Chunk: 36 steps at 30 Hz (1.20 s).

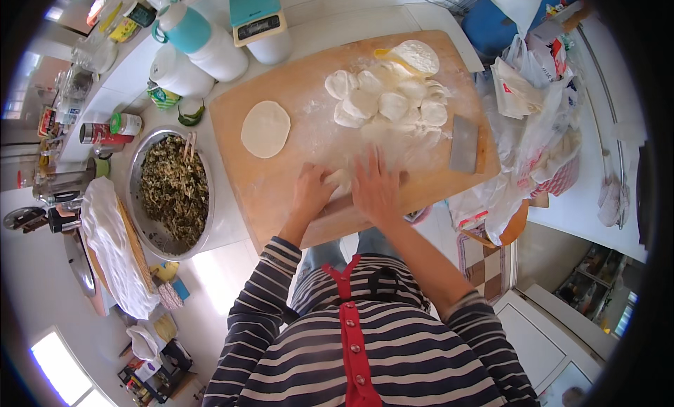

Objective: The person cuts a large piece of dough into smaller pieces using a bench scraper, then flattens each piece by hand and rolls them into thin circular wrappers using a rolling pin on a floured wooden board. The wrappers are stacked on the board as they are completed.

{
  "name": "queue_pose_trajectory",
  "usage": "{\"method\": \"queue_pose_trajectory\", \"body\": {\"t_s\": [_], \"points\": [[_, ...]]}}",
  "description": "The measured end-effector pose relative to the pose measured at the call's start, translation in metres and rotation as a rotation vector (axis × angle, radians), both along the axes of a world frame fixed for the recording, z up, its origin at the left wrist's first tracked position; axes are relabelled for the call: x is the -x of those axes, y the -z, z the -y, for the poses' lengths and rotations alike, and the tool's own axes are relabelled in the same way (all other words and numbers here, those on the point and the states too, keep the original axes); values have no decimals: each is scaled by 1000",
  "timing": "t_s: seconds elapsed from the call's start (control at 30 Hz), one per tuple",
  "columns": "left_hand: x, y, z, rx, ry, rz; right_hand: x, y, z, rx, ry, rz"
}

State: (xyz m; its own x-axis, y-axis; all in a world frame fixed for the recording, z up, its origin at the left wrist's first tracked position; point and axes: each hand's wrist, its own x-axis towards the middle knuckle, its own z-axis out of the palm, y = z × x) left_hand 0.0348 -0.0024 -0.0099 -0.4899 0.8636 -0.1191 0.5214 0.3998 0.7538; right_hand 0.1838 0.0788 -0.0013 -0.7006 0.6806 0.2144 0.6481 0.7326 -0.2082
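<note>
On the floured wooden board (263, 188), my left hand (311, 188) pinches the edge of a small piece of dough (339, 179). Flat and with its fingers pointing away from me, my right hand (376, 188) presses over a wooden rolling pin (404, 177). Most of the pin is hidden beneath that hand. A thin round dough wrapper (266, 129) lies on the board's left part. Several floured dough pieces (393, 107) are heaped towards the back right. Behind them sits a yellow-edged scoop of flour (418, 58). A metal dough scraper (464, 143) rests near the right edge.
Left of the board stands a large metal bowl (209, 207) of chopped filling, with chopsticks (190, 146) in it. Green peppers (191, 115), a turquoise-and-white flask (192, 30) and a kitchen scale (258, 28) stand behind. Plastic bags (547, 128) crowd the right side. A white cloth (113, 238) covers a tray at far left.
</note>
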Motion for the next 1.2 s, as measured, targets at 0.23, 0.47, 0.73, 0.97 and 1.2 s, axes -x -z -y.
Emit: {"method": "queue_pose_trajectory", "body": {"t_s": [0.23, 0.47, 0.73, 0.97, 1.2], "points": [[9, -8, -28, -73, 67, -135, 63, 10, -42, -28, 109, -93], [-9, 11, 28, -94, -369, 341, -34, 13, 44, 79, 64, -18], [5, -5, -2, -41, -81, -5, 66, 10, -22, -9, 130, -25], [-9, 18, 39, -99, -412, 393, -7, 6, 30, 122, -5, 95], [8, -2, 1, -108, -69, -122, 73, 7, -14, 11, 113, -55]]}}
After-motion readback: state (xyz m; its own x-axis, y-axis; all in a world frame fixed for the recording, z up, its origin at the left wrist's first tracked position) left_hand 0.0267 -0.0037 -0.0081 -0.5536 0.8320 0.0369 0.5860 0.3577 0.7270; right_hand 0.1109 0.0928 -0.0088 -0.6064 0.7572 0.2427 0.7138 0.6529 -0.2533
